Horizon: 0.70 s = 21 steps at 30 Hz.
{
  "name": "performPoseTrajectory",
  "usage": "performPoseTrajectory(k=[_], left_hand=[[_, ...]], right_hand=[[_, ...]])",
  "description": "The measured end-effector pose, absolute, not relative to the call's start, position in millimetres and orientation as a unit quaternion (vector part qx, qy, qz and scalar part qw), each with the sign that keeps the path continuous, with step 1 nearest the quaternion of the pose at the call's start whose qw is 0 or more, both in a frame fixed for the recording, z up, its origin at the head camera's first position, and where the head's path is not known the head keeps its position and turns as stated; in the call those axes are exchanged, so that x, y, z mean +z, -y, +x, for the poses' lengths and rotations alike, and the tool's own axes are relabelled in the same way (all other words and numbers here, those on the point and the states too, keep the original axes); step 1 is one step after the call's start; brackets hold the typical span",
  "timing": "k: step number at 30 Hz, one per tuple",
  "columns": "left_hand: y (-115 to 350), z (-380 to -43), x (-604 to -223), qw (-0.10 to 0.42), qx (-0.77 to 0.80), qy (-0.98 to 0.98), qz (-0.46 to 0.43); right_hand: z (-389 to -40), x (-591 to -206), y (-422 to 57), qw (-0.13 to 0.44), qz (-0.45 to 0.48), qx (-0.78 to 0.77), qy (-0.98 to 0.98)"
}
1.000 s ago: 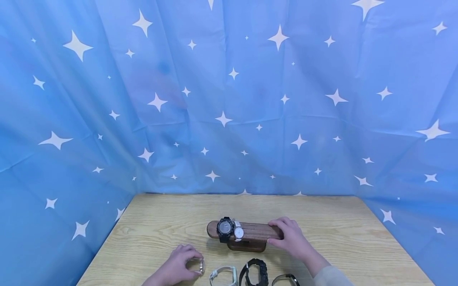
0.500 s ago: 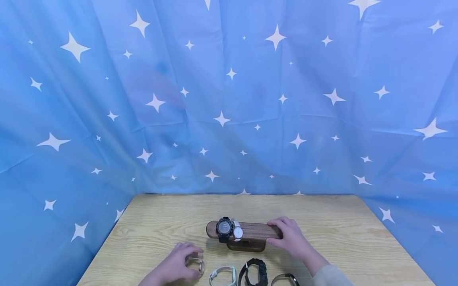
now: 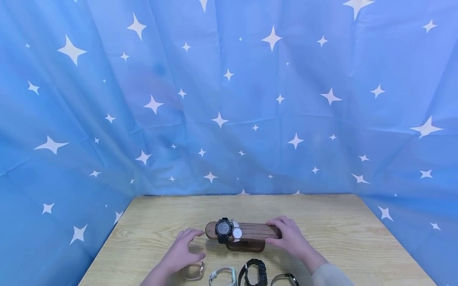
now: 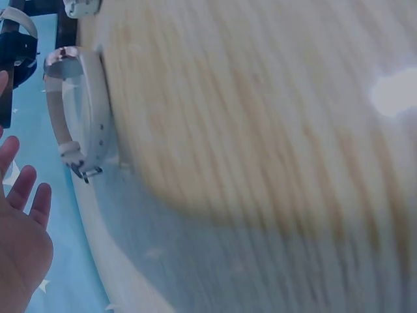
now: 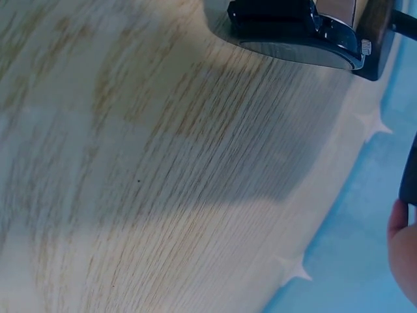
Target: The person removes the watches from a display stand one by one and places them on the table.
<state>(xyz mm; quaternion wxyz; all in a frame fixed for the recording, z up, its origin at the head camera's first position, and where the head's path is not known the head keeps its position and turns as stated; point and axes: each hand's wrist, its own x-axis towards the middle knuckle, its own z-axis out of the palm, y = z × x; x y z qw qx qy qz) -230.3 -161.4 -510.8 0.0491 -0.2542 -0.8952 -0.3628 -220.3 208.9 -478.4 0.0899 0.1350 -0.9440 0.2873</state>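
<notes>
A brown wooden watch stand (image 3: 257, 231) carries a black digital watch (image 3: 223, 228) and a white-strapped watch (image 3: 237, 233) towards its left end. My right hand (image 3: 291, 238) grips the stand's right end, fingers over the top and thumb in front. With thumb and fingers spread apart, my left hand (image 3: 180, 254) is just left of the stand; whether the index fingertip touches it I cannot tell. Below that hand a pale-strapped watch (image 3: 202, 270) stands on the table; the left wrist view shows its light strap (image 4: 98, 111) buckled in a loop.
Along the table's near side stand a mint-coloured watch (image 3: 234, 275), a chunky black watch (image 3: 263, 272) and a slim dark watch (image 3: 289, 276). Blue star-print curtain (image 3: 250, 159) hangs behind the wooden table (image 3: 329, 222).
My left hand has let go of the pale-strapped watch, spread its fingers and moved up towards the stand's left end. The right hand keeps its grip on the stand.
</notes>
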Motion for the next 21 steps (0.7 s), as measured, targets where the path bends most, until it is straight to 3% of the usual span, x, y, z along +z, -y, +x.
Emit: performPoseTrajectory(k=[9,21], left_hand=[[146,-241,-506,0.071,-0.418,0.882,-0.205],[124,-249,-497,0.071,-0.427,0.873,-0.226]], right_hand=[[-221,-479,-208,0.089,0.131,0.291,0.944],[-219,-479,-208,0.093,0.129,0.288,0.944]])
